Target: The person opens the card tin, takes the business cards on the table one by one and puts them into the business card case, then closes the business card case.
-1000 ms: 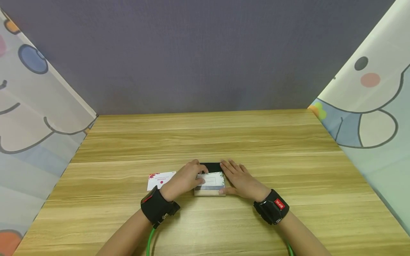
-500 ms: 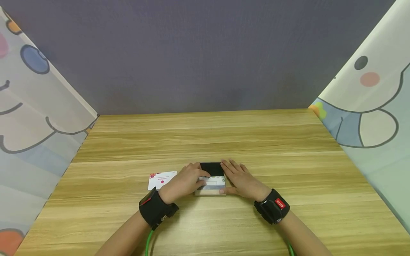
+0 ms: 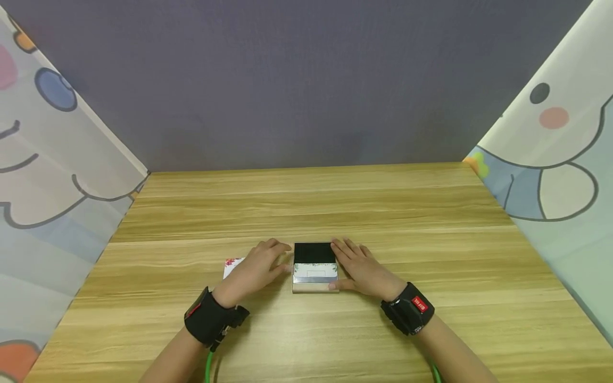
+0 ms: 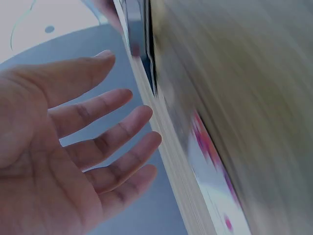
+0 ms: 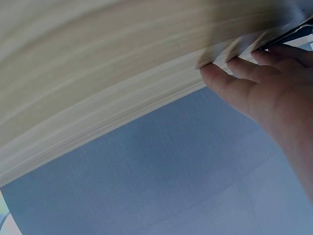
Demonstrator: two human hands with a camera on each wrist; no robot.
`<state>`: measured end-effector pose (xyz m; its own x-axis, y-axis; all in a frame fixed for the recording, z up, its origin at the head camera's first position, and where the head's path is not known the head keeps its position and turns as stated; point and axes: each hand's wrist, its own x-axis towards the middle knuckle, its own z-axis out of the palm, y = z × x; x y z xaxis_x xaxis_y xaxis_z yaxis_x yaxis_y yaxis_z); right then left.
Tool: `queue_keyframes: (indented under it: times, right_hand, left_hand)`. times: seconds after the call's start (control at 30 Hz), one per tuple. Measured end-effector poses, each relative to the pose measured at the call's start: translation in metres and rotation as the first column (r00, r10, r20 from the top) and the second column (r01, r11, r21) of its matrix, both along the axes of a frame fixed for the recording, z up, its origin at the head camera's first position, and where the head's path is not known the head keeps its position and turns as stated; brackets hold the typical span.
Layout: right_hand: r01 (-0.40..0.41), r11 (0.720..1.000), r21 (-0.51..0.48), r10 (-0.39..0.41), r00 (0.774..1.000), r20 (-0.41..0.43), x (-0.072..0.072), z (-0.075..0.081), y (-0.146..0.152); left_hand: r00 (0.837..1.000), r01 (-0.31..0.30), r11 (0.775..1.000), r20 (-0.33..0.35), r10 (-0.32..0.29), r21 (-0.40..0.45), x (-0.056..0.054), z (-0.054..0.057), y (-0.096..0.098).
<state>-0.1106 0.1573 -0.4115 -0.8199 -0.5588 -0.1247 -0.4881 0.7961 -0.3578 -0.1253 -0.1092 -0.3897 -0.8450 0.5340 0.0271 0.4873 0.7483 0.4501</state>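
Note:
A flat card case [image 3: 314, 251] lies on the table in the head view, its far part black and its near edge silvery. In it sits a white card [image 3: 315, 271] with a leafy green border. My right hand [image 3: 362, 272] rests along the case's right side, fingers extended and thumb at the near right corner. Apart from the case, just left of it, is my left hand [image 3: 255, 270], holding nothing; the left wrist view shows its fingers [image 4: 112, 139] spread and relaxed. Partly hidden under that hand is a loose white card [image 3: 232, 265] with red flowers.
The wooden table [image 3: 306, 207] runs back to a dark grey panel [image 3: 306, 85]. Cartoon-printed sheets [image 3: 555, 175] stand on both sides. A black wrist band with a green cable [image 3: 208, 367] is on the left arm; the right wrist has a similar band [image 3: 408, 308].
My left hand has let go of the white card in the case and moved left, over the loose card. The card in the case has shifted toward the near edge. The right hand stays put.

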Motion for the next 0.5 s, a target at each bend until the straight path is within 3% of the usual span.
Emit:
queue_keyframes:
  times: [0.2, 0.5]
  right_hand:
    - [-0.002, 1.0, -0.002, 0.002, 1.0, -0.004, 0.0, 0.001, 0.0]
    - [-0.011, 1.0, 0.012, 0.011, 1.0, -0.015, 0.0, 0.0, -0.001]
  left_hand:
    - [0.995, -0.096, 0.995, -0.023, 0.096, 0.017, 0.002, -0.004, -0.024]
    - [0.985, -0.163, 0.986, -0.058, 0.161, -0.029, 0.011, -0.006, -0.056]
